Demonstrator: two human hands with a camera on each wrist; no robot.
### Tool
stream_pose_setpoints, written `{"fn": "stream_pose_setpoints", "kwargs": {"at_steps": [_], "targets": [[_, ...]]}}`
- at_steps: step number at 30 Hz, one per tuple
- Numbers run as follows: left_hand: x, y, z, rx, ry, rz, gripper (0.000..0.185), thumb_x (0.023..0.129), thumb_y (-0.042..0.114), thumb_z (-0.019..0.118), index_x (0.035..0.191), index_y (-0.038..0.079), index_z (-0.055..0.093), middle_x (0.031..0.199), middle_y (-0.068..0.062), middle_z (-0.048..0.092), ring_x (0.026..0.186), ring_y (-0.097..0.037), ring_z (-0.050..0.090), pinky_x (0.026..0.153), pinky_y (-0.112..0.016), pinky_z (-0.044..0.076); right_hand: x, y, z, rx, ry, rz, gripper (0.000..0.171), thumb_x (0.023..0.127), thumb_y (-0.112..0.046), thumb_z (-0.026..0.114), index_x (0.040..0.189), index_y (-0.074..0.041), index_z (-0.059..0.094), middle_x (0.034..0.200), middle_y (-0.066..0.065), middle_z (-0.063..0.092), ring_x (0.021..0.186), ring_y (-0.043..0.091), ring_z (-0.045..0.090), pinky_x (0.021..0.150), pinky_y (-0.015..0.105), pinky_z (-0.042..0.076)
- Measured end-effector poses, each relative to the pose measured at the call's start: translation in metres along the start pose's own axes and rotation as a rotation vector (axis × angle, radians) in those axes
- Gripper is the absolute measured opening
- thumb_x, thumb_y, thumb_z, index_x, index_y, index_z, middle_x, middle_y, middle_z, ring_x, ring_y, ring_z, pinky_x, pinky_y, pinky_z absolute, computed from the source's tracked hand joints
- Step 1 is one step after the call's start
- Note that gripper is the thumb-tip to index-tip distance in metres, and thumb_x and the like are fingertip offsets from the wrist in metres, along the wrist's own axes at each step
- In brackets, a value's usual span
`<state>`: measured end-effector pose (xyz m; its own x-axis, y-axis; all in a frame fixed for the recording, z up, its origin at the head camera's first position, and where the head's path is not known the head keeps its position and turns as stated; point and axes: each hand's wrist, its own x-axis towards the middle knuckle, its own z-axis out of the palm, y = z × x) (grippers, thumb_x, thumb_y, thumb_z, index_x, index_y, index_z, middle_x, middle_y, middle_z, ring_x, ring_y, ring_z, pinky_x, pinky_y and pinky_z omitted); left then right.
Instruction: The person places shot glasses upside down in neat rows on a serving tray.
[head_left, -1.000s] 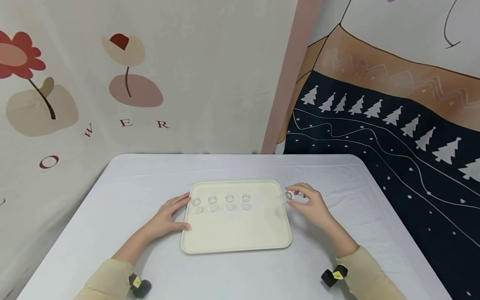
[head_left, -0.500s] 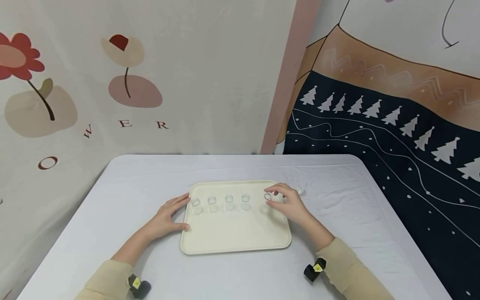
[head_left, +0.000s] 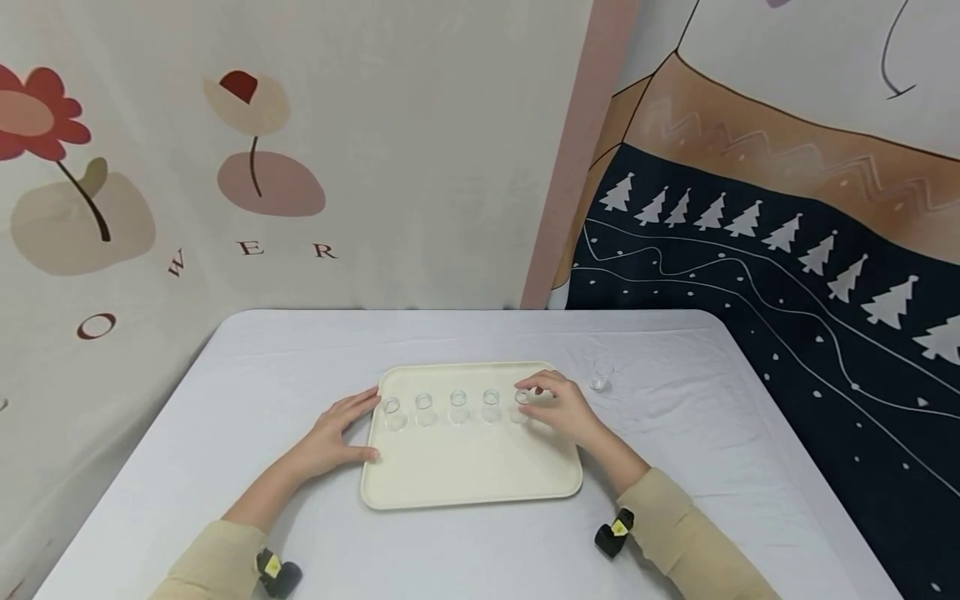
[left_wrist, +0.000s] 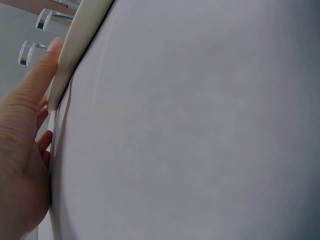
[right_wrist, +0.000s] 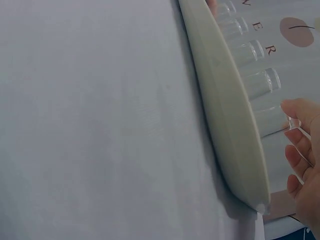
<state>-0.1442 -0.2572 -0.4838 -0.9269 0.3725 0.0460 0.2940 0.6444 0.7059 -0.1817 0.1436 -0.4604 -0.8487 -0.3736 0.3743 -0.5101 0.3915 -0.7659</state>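
Observation:
My right hand (head_left: 558,406) pinches a clear shot glass (right_wrist: 272,120) between thumb and fingertips near its upper end. That glass is over the right part of the cream tray (head_left: 480,475), at the right end of a row of shot glasses (head_left: 458,406). The row's glasses stand narrow end up along the tray's back half. My left hand (head_left: 337,433) rests against the tray's left edge, fingers and thumb spread. Its thumb (left_wrist: 37,77) lies along the rim in the left wrist view.
Another shot glass (head_left: 601,377), wider at the top, stands on the white tablecloth (head_left: 480,550) behind and right of the tray. A patterned wall (head_left: 420,167) rises behind the table.
My right hand has carried its glass leftward from beyond the tray's right edge to the end of the row. The glass on the cloth has come into view; my left hand stays put.

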Motion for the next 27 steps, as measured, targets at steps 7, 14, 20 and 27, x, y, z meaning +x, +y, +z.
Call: {"fn": "stream_pose_setpoints", "kwargs": {"at_steps": [7, 14, 20, 27], "targets": [[0.000, 0.000, 0.000, 0.003, -0.001, -0.008, 0.097, 0.068, 0.045, 0.082, 0.145, 0.004, 0.039, 0.155, -0.011, 0.027, 0.138, -0.042, 0.018, 0.104, -0.071, 0.010, 0.001, 0.004, 0.003, -0.031, -0.022, 0.022, 0.031, 0.076, -0.006, 0.081, 0.106, -0.008, 0.072, 0.100, -0.002, 0.068, 0.088, 0.019, 0.056, 0.078, 0.034, 0.047], [0.000, 0.001, -0.001, 0.009, 0.002, -0.007, 0.097, 0.068, 0.045, 0.082, 0.145, 0.004, 0.039, 0.155, -0.012, 0.027, 0.138, -0.043, 0.018, 0.104, -0.071, 0.009, -0.002, 0.003, 0.000, -0.067, -0.028, 0.055, 0.037, 0.077, -0.010, 0.081, 0.113, -0.009, 0.070, 0.105, -0.002, 0.067, 0.090, 0.018, 0.055, 0.076, 0.034, 0.048], [0.000, 0.001, -0.001, 0.007, 0.006, -0.007, 0.098, 0.067, 0.045, 0.083, 0.145, 0.004, 0.039, 0.155, -0.012, 0.027, 0.138, -0.043, 0.019, 0.103, -0.072, 0.011, -0.010, 0.001, -0.010, -0.064, -0.010, 0.097, 0.040, 0.078, -0.014, 0.081, 0.116, -0.009, 0.068, 0.110, -0.003, 0.066, 0.094, 0.020, 0.055, 0.082, 0.041, 0.047], [0.000, -0.001, -0.001, 0.002, -0.001, -0.003, 0.098, 0.068, 0.045, 0.082, 0.145, 0.004, 0.039, 0.155, -0.011, 0.027, 0.138, -0.043, 0.018, 0.104, -0.071, 0.010, -0.018, 0.001, -0.029, -0.092, 0.036, 0.059, 0.042, 0.077, -0.009, 0.081, 0.117, -0.005, 0.067, 0.114, 0.002, 0.066, 0.096, 0.024, 0.056, 0.080, 0.048, 0.046]]}}
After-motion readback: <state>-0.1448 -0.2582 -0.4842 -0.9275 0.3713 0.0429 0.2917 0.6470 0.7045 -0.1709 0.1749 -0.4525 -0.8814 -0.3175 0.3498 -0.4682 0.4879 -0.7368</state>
